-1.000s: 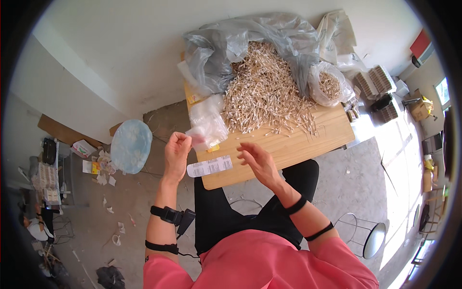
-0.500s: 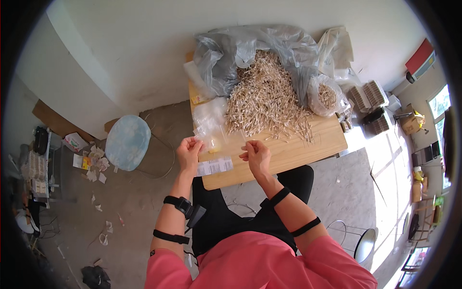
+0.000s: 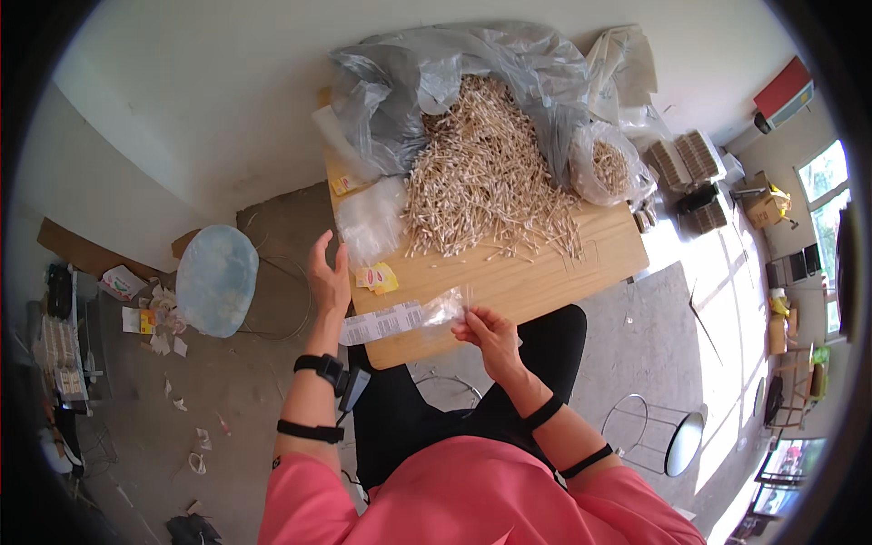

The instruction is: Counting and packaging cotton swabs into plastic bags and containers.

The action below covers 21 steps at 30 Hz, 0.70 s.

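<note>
Bagging step, judging by the setup: right hand [image 3: 488,332] pinches small clear plastic bag [image 3: 400,319] with white label strip at near tabletop [image 3: 545,272] edge. Left hand [image 3: 328,272] spread, fingers up, empty, beside bag's left end. Next move likely needs bag mouth opened for wooden sticks [image 3: 481,182], far side.

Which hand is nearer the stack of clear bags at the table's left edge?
Left. The left hand is raised, open, just beside the stack of clear bags; the right hand is farther away, pinching a small clear packet.
</note>
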### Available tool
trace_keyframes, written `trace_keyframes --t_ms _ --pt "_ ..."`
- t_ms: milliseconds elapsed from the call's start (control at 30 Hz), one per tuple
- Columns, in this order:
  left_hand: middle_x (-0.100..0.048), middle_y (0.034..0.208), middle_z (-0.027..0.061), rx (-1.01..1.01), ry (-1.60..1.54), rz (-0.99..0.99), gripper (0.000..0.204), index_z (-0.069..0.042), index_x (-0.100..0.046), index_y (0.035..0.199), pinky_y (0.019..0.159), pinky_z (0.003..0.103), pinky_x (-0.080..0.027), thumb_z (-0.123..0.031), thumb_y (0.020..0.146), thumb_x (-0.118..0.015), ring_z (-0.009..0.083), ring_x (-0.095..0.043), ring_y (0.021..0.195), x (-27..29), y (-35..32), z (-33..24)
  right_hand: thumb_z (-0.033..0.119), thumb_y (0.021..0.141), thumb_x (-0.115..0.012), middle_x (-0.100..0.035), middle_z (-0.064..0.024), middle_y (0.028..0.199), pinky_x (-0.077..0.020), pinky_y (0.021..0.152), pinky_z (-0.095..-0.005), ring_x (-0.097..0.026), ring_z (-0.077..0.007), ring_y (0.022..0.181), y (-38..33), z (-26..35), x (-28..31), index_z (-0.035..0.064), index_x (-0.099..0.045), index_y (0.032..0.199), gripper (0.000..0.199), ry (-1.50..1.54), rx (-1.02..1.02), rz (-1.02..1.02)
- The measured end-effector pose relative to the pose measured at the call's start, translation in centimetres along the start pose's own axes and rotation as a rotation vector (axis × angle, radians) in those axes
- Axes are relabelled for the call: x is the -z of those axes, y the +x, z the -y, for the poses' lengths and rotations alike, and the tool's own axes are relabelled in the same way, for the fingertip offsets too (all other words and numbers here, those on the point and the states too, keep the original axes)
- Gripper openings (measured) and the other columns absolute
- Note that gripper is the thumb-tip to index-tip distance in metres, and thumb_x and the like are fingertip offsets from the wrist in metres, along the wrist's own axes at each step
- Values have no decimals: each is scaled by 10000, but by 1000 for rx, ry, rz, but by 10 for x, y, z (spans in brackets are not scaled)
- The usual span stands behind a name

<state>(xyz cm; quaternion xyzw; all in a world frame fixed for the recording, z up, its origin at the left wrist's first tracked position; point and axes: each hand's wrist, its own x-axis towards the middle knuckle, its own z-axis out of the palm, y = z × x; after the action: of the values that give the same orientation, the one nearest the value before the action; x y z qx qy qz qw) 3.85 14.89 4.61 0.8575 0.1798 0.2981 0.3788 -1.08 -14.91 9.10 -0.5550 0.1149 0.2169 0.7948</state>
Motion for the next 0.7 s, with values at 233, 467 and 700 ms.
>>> trace_keyframes --t_ms 233,467,700 --pt "-645 1225 120 484 -867 557 533 -10 -544 1348 968 325 -463 -393 986 -616 164 -615 1104 72 -98 -102 193 984 -639 -697 -105 885 -588 727 -281 -705 -171 759 -9 -4 -50 -19 -620 990 213 -5 9 78" --pt "-687 847 30 536 -784 368 139 -20 -689 982 769 247 -512 -156 958 -672 94 -633 779 112 -123 -80 281 989 -626 -673 10 852 -449 698 -227 -567 -75 785 -28 8 -62 2 -711 1069 302 -375 39 329" --pt "-697 849 35 502 -697 363 120 -5 -692 970 732 254 -523 -116 934 -664 95 -643 786 123 -150 -74 199 966 -636 -600 0 694 -400 558 -230 -496 -69 603 -56 17 -84 12 -732 970 210 -595 13 490"
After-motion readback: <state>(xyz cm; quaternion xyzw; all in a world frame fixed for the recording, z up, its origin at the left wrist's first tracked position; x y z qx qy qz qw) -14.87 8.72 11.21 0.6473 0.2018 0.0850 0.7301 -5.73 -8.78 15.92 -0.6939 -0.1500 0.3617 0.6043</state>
